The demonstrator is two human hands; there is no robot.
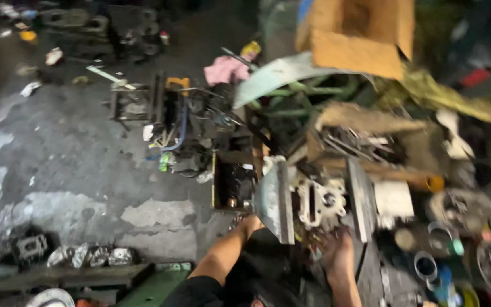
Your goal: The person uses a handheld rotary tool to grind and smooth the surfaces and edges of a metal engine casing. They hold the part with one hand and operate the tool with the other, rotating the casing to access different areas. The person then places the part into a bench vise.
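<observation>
Left hand (pixel 251 223) touches the vise (pixel 277 199); right hand (pixel 336 253) rests below the casting (pixel 320 202) (both grips unclear, blurred).

- The engine part (pixel 320 203) is pale metal, dull and bumpy, with round holes.
- The two plates (pixel 275 200) beside it are grey metal, flat and smooth, a bit shiny.
- The floor (pixel 69 170) is rough grey concrete with dark, greasy patches.
- The box (pixel 359 34) up top is brown cardboard, matt and soft at the edges.
- The rag (pixel 225 69) is pink cloth, crumpled.
- The tools (pixel 356 142) in the tray are thin metal, dark and oily.
- The curved sheet (pixel 279 75) looks like pale painted metal, smooth.
- The cups (pixel 427 264) are shiny metal.
- The right hand (pixel 339 256) looks dirty with grease; the picture is blurry there.
</observation>
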